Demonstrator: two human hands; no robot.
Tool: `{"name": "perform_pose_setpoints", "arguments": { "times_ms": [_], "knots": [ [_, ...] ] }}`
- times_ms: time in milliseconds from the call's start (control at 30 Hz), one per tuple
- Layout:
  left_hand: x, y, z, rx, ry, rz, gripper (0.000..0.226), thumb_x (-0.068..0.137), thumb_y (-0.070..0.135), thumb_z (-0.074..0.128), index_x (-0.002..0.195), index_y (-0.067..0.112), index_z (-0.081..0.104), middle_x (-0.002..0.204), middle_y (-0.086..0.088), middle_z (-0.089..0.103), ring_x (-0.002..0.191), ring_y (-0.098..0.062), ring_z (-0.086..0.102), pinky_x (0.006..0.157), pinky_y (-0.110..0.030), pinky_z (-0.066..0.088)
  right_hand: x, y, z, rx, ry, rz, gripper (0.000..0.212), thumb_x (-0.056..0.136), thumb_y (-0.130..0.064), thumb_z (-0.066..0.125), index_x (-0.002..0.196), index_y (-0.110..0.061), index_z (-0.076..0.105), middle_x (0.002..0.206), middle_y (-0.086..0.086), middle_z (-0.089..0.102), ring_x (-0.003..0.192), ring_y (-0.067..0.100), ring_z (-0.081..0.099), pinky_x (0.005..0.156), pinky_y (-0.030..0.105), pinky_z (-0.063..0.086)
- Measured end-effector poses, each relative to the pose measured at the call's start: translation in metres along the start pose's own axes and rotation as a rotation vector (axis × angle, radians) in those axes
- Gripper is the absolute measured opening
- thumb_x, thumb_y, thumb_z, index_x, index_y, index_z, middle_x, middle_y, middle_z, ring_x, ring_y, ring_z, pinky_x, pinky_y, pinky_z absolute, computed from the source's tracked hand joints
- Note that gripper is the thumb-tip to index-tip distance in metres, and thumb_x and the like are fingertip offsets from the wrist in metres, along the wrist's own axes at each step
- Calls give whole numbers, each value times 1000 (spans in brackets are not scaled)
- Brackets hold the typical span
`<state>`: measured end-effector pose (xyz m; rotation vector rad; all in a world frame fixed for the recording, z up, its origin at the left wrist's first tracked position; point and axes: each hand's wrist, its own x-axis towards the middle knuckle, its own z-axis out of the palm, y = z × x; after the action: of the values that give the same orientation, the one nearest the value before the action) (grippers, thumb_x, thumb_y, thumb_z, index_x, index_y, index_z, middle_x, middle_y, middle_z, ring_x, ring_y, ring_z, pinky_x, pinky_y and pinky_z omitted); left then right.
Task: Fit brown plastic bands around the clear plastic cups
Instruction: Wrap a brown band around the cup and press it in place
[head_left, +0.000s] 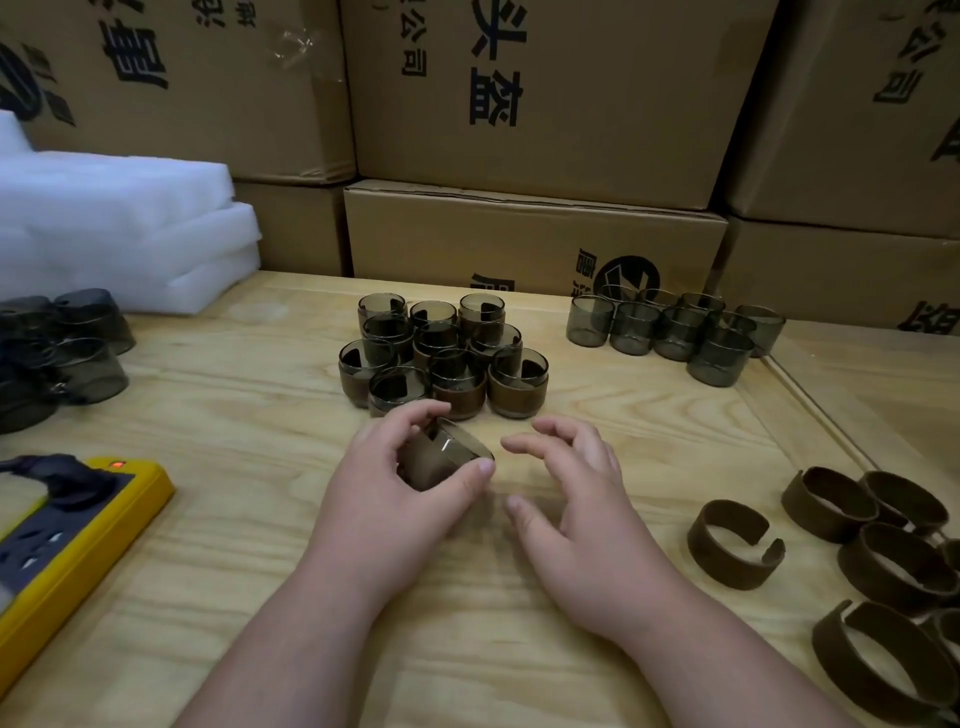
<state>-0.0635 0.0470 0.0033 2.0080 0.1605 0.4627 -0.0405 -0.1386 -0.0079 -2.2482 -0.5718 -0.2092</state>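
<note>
Left hand (395, 480): I see it at centre frame, closed around one cup (444, 457), thumb on the near side, fingers over the top. The cup is tipped, its mouth facing right. A brown band seems already wrapped on it, though the fingers hide most of the lower wall.

Right hand (566, 478): just right of the cup, not touching it, fingers curled and spread, holding nothing.

Banded cups (441, 358): a tight cluster directly above the hands in frame, upright, brown bands round their lower halves.

Bare cups (670, 330): a group at upper right of the table (218, 467), no bands visible.

Bands (735, 545): loose open rings at lower right; the nearest lies alone, others crowd toward the frame edge.

Other stock: dark cups (78, 343) on their sides at left edge; power strip (67, 540) at lower left; foam (119, 228) at upper left; boxes (535, 104) behind.

Step in hand, as I judge it: one cup is finished or nearly so. The next move calls for standing it with the banded cluster, then taking a bare cup and a loose band.
</note>
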Motion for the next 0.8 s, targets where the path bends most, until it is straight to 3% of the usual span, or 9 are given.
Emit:
{"name": "perform_pose_setpoints", "arguments": {
  "times_ms": [67, 133, 267, 367, 467, 533, 600, 700, 800],
  "knots": [
    [1, -6, -11, 42, 119, -61, 44, 71, 50, 86, 110, 48, 66, 112, 16, 61, 103, 3, 60, 86, -18, 49, 1, 1, 0, -25, -35, 32, 39, 96, -31, 66, 129, -48, 54, 137, -30, 29, 136, -14, 19, 102, 2, 17],
    [4, -13, -20, 63, 284, -167, 43, 73, 54, 82, 110, 44, 64, 112, 9, 61, 103, -13, 62, 93, -37, 54, 2, 2, 0, -25, -54, 60, 32, 97, -33, 64, 122, -49, 54, 133, -31, 33, 134, -13, 21, 101, 5, 20],
    [14, -19, -28, 79, 521, -280, 45, 74, 58, 81, 108, 40, 57, 110, 8, 61, 105, -20, 62, 92, -42, 53, 2, 2, -1, -19, -65, 71, 24, 97, -36, 62, 110, -53, 52, 125, -40, 33, 123, -20, 22, 105, 15, 27],
    [18, -21, -22, 139, 512, -322, 45, 74, 61, 79, 105, 40, 53, 101, 18, 62, 99, -16, 61, 94, -47, 52, 2, 3, -1, -22, -66, 66, 22, 97, -36, 62, 109, -52, 53, 123, -41, 35, 127, -22, 19, 104, 18, 31],
    [24, -20, -20, 186, 499, -344, 45, 78, 62, 75, 112, 47, 50, 97, 22, 61, 99, -17, 61, 103, -50, 47, 2, 4, 0, -26, -56, 55, 21, 97, -35, 62, 108, -51, 54, 122, -38, 38, 127, -19, 22, 99, 11, 29],
    [32, -20, -21, 222, 445, -337, 64, 83, 60, 72, 140, 46, 46, 122, 16, 68, 123, -21, 61, 111, -51, 42, 1, 4, 0, -31, -58, 53, 21, 97, -35, 61, 108, -51, 53, 120, -38, 38, 127, -20, 22, 96, 6, 27],
    [41, -22, -23, 274, 368, -334, 88, 88, 60, 68, 160, 38, 23, 144, 6, 61, 137, -25, 53, 115, -50, 37, 0, 4, -1, -35, -66, 57, 20, 97, -36, 60, 108, -51, 52, 119, -40, 38, 126, -21, 21, 95, 4, 26],
    [46, -25, -22, 316, 278, -343, 105, 88, 62, 66, 164, 28, 2, 145, 3, 61, 138, -28, 52, 116, -52, 34, -1, 4, -1, -56, -82, 72, 20, 98, -38, 59, 111, -51, 51, 120, -39, 38, 126, -19, 22, 95, 3, 26],
    [40, -26, -22, 284, 269, -359, 111, 87, 58, 69, 163, 24, -5, 148, -6, 57, 138, -34, 50, 115, -53, 38, -2, 2, -1, -83, -92, 88, 22, 99, -40, 57, 119, -48, 54, 121, -35, 42, 124, -14, 29, 103, 12, 29]
  ]
}}
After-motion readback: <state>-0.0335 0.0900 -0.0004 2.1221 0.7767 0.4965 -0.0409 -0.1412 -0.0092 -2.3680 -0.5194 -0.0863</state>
